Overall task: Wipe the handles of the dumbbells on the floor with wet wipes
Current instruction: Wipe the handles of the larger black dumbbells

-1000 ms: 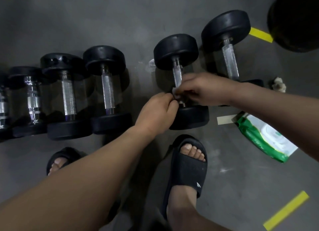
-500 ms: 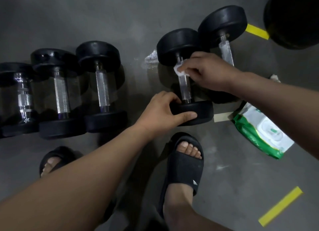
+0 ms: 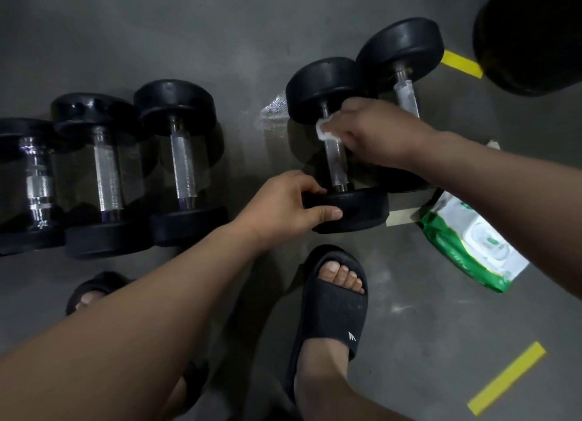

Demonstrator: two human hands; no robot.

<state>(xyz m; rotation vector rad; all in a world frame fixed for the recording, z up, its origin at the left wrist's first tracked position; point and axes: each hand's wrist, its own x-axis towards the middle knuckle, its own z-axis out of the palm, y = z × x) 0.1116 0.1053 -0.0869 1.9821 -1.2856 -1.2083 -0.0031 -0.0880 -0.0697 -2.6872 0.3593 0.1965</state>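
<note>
Nearest the camera, two feet in black sandals point(image 3: 333, 313) stood on the grey floor point(image 3: 425, 342). Just beyond the right foot, the left hand point(image 3: 280, 209) gripped the near weight of a dumbbell point(image 3: 356, 211), with the fingers curled over its rim. To the right lay a green-and-white wipe pack point(image 3: 472, 244). Farther on, the right hand point(image 3: 374, 131) pinched a white wet wipe point(image 3: 326, 129) against the far end of the knurled handle point(image 3: 337, 165). The wipe seemed partly wrapped round the bar, though fingers hid most of it. Three more dumbbells point(image 3: 182, 165) lay in a row to the left, and a fifth dumbbell point(image 3: 400, 45) lay just beside on the right.
</note>
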